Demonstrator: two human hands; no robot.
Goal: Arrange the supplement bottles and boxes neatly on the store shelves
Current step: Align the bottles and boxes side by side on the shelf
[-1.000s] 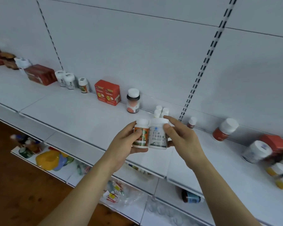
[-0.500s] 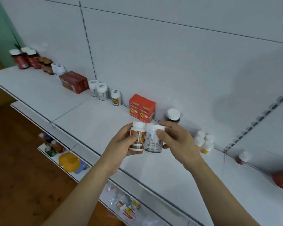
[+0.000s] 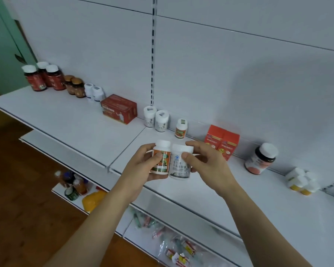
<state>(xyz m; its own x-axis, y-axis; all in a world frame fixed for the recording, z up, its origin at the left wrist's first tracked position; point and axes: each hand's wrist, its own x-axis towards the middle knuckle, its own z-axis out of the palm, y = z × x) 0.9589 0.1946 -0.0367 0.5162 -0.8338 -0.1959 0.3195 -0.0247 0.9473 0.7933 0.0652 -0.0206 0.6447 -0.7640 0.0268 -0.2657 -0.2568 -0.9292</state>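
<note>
In the head view, the person's left hand grips a small white-capped bottle with an orange and green label, thumb across the label and fingers curled behind, while the right hand pinches a wider white bottle with grey printed characters between thumb and fingers. The two bottles are held upright and touching side by side, labels facing the camera, above the front edge of the white metal shelf, probably so they can be matched to their kind before being set down. At twelve o'clock from the hands stands a bottle with a similar orange label against the back panel; at eleven o'clock, two white bottles stand together. Likely the held ones belong beside these. A pair of red-orange cardboard boxes sits at two o'clock.
</note>
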